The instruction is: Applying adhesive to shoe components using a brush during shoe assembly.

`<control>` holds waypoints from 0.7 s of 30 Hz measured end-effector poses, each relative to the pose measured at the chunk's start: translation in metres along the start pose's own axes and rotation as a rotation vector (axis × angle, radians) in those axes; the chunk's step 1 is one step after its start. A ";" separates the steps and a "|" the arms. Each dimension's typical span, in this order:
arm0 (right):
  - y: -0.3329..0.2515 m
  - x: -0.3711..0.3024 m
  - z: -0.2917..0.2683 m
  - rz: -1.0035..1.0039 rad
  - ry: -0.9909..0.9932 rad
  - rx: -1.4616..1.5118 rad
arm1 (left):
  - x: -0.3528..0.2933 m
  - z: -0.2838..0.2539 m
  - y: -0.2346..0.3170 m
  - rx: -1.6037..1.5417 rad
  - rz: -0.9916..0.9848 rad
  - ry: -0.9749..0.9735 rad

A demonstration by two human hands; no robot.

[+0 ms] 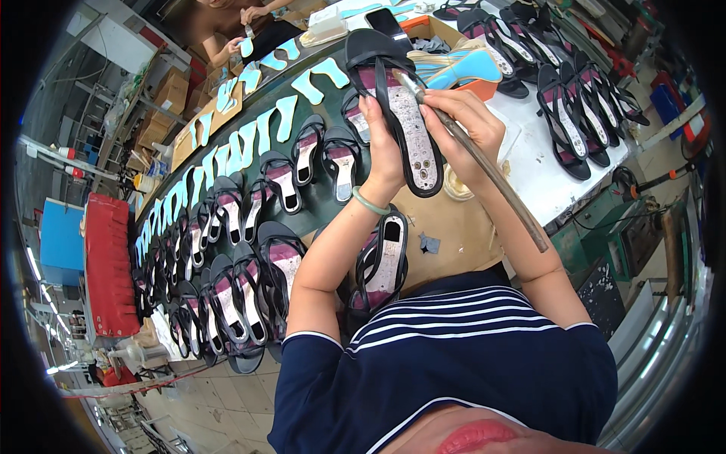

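Note:
My left hand (pixel 384 151) is closed round the side of a black strappy sandal (pixel 417 140), holding it raised with its toe end away from me. The sandal has a pale, speckled footbed with purple lining toward the front. In my right hand (pixel 473 129) is a long-handled brush (pixel 503 185), pinched near its bristle end. The bristle tip rests at the sandal's front part, by the straps. Below the right wrist, partly hidden by it, sits a small tub (pixel 456 186) with a yellowish, crusted rim.
Rows of black sandals (pixel 283 185) stand on the green table at left, with light-blue insole pieces (pixel 242 147) behind them. More sandals (pixel 563 121) lie on the white surface at right. Insoles (pixel 461 69) and a phone (pixel 384 24) lie ahead. A co-worker (pixel 227 34) works across the table.

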State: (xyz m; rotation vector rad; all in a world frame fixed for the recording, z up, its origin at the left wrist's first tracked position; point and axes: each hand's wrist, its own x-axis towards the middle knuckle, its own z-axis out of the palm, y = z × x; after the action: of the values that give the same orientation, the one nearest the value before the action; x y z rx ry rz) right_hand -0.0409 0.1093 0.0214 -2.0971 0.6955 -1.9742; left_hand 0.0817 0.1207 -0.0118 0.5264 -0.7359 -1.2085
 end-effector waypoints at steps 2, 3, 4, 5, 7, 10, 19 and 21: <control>0.005 -0.001 0.005 -0.040 0.002 -0.040 | 0.000 0.000 0.002 -0.041 -0.034 -0.004; 0.006 -0.001 0.006 -0.059 0.005 -0.067 | 0.000 -0.002 0.000 -0.044 -0.037 0.007; 0.009 -0.002 0.006 -0.068 0.004 -0.096 | 0.002 -0.003 -0.002 -0.060 -0.020 0.018; 0.012 -0.004 0.007 -0.077 0.004 -0.126 | 0.002 -0.003 -0.002 -0.055 -0.006 0.015; 0.015 -0.006 0.008 -0.089 0.007 -0.184 | 0.001 0.001 -0.001 -0.058 0.013 0.008; 0.013 -0.007 0.013 -0.063 0.021 -0.169 | 0.000 0.001 -0.001 -0.024 0.020 0.000; 0.009 -0.002 0.017 -0.016 0.009 -0.109 | -0.002 0.001 0.001 -0.088 -0.062 -0.017; 0.010 0.001 0.018 -0.040 0.006 -0.085 | -0.003 0.001 0.002 -0.094 -0.090 -0.042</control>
State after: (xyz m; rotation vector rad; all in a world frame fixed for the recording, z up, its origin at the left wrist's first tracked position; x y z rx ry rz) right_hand -0.0257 0.0967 0.0157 -2.1714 0.7572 -2.0061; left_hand 0.0817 0.1238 -0.0101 0.4619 -0.6933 -1.3343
